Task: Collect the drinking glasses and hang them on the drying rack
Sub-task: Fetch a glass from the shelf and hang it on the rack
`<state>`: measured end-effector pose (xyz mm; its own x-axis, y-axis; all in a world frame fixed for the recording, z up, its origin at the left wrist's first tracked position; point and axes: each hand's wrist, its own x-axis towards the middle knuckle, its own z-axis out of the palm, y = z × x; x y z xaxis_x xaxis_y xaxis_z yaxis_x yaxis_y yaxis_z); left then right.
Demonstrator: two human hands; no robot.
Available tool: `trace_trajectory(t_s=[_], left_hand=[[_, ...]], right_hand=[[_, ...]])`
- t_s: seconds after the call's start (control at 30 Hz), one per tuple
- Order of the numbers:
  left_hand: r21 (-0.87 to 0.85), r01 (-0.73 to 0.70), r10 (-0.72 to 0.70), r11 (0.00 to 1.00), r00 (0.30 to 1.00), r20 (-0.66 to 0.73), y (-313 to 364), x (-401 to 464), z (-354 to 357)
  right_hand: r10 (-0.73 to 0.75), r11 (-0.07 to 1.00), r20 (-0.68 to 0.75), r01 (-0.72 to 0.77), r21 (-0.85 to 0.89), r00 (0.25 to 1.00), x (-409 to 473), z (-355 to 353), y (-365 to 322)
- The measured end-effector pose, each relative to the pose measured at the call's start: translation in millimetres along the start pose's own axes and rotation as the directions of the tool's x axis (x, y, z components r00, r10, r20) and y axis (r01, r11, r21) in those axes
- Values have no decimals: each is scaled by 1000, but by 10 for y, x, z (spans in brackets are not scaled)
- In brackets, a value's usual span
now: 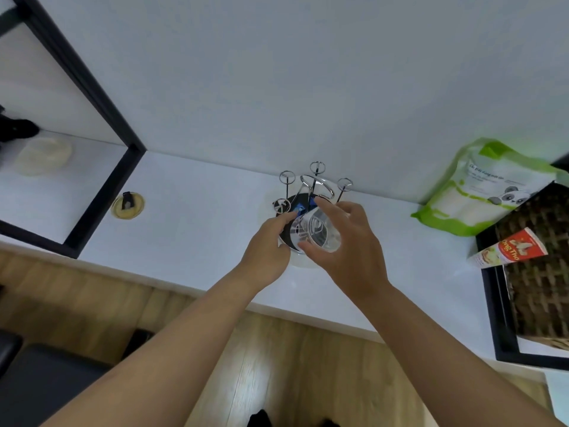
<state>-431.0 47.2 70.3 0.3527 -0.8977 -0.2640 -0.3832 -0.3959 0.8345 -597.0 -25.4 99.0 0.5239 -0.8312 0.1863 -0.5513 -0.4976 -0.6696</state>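
The base of the drying rack (311,192) is largely hidden behind both hands, and only its ringed wire prongs and a looped handle are seen clearly above them. A clear drinking glass (317,231) is held tilted over the rack's near side by the right hand (345,241), its grip closed round the glass with thumb below and fingers above. The left hand (268,245) is laid against the rack's left edge, fingers extended toward a prong; whether anything is pinched cannot be told. The rack stands on the white desk (200,217) near the wall. A green pouch (480,192) is cut off partly by a wicker basket (542,272).
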Motion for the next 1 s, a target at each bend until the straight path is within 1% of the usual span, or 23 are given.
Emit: trace_trajectory(t_s=[0.13, 0.4, 0.6, 0.7, 0.87, 1.0], left_hand=[[-28, -2, 2, 1000, 1000, 10, -6, 65, 39], [-19, 16, -15, 1000, 999, 32, -85, 181, 85], [-25, 20, -19, 999, 999, 50, -116, 286, 162], [-35, 36, -34, 999, 998, 52, -161, 327, 204], [-32, 60, -57, 998, 995, 82, -281, 352, 239], [23, 78, -80, 997, 992, 95, -358, 370, 271]], right_hand=[[4, 1000, -3, -4, -14, 1000, 68, 61, 31], [-3, 991, 46, 9, -134, 999, 222, 194, 97], [-88, 968, 45, 96, -231, 995, 274, 291, 190], [-84, 960, 89, 105, -260, 992, 308, 332, 235], [-64, 959, 94, 88, -271, 993, 328, 398, 274], [-61, 950, 99, 88, -299, 993, 311, 426, 313]])
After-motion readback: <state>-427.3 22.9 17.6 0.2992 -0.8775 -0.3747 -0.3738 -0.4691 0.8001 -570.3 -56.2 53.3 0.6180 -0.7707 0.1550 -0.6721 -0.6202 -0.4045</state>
